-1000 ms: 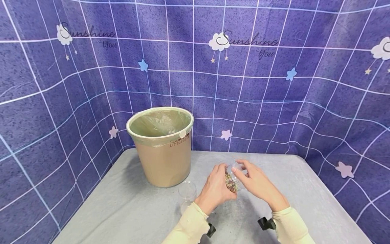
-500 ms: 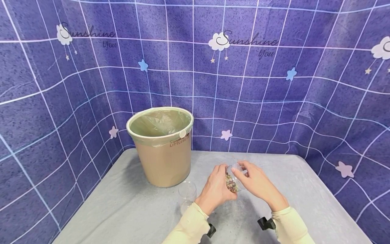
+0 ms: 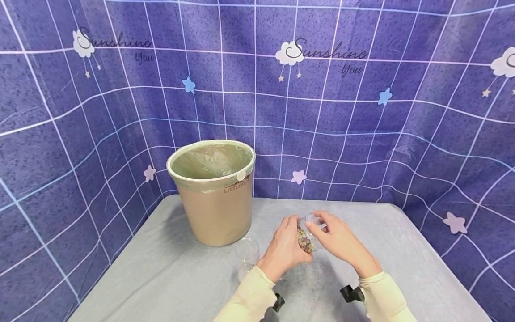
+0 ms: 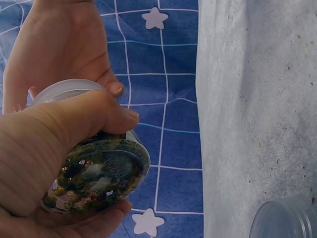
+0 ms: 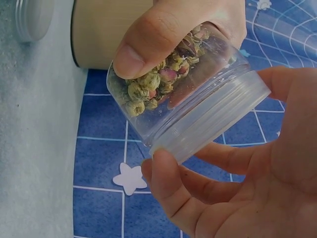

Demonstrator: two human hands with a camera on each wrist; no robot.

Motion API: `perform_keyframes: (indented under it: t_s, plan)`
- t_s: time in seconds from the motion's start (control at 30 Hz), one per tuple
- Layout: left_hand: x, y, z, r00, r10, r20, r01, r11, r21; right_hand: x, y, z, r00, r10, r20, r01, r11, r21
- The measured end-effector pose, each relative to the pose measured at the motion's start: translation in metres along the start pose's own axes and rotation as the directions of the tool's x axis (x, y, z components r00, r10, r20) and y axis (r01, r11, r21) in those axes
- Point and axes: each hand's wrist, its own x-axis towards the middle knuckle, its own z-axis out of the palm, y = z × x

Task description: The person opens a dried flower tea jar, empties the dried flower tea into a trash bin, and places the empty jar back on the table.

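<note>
My left hand [image 3: 284, 248] grips a clear jar [image 3: 304, 242] of dried flower buds, held tilted above the table. In the right wrist view yellowish and pink buds [image 5: 148, 89] lie against one side of the jar, under the left thumb. My right hand [image 3: 344, 243] holds the jar's translucent lid [image 5: 213, 116] by its rim between thumb and fingers. The lid sits on the jar's mouth. In the left wrist view the jar's base [image 4: 106, 173] faces the camera, and my left fingers partly hide the jar.
A beige bin [image 3: 217, 210] with a green liner stands behind and left of my hands. An upright clear container [image 3: 246, 256] stands on the grey table [image 3: 169, 277] beside my left wrist. Small dark crumbs dot the table. A blue gridded curtain [image 3: 322, 116] hangs behind.
My right fingers have shifted very slightly on the lid. The left hand and the jar have stayed in place.
</note>
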Motion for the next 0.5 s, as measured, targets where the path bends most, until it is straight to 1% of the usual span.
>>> perform_keyframes:
  t_s: [0.27,0.5]
  plan:
    - [0.0,-0.0002,-0.0008,1.0,-0.012,0.006,0.012,1.0,-0.01,0.0002,-0.0006,-0.0011,1.0,-0.009,0.013,0.009,1.0,0.016]
    - [-0.0001,-0.0007,-0.0001,1.0,0.0,0.0,0.0,1.0,0.005,0.0013,0.0022,-0.001,0.999,-0.023,0.024,0.022,1.0,0.021]
